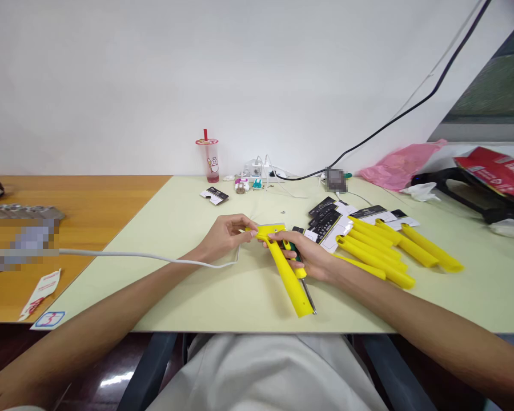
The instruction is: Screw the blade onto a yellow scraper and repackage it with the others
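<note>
Hands meet at frame centre: right hand [302,257] clasps a yellow scraper [288,273] and screwdriver [305,281] together, steadying the head where left hand [223,235] pinches its blade end, above the tabletop [188,285].

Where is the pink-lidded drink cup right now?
In the head view the cup stands at the table's far edge against the wall, left of centre, just left of the power strip.

Yellow scraper [288,274], handle toward viewer

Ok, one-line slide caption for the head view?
Both hands hold a yellow scraper over a pale green table, more yellow handles alongside.
</note>
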A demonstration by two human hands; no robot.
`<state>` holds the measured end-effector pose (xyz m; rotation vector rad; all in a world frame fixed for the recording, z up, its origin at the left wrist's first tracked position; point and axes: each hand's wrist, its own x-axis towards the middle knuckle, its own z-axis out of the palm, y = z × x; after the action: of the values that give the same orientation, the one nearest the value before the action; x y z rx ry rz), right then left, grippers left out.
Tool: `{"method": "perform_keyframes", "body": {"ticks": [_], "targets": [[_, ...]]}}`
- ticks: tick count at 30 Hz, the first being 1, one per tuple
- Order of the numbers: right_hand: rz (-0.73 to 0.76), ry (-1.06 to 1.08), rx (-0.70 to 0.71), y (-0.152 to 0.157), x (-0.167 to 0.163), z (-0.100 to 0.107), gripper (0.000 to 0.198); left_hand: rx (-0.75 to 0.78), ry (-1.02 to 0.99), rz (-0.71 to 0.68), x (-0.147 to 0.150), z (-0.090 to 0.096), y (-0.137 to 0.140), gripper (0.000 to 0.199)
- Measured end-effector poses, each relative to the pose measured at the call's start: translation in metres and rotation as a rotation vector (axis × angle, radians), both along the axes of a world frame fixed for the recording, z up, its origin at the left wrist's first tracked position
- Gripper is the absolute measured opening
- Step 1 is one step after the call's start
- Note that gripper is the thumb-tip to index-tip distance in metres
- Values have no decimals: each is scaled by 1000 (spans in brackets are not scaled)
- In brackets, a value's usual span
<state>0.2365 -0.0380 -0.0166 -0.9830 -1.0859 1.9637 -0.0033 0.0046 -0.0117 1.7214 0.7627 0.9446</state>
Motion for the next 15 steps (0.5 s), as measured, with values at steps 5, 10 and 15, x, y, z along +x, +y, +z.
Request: {"method": "perform_keyframes", "body": {"ticks": [5, 10, 15], "targets": [[27, 0, 8, 1, 1, -2, 35, 45, 31, -20, -2, 2, 1, 32], [26, -14, 12, 1, 2, -2, 34, 138, 114, 0, -3, 7, -2, 33], [15, -22, 5, 0, 1, -2, 36, 165, 146, 0, -2, 7, -2, 35]]}}
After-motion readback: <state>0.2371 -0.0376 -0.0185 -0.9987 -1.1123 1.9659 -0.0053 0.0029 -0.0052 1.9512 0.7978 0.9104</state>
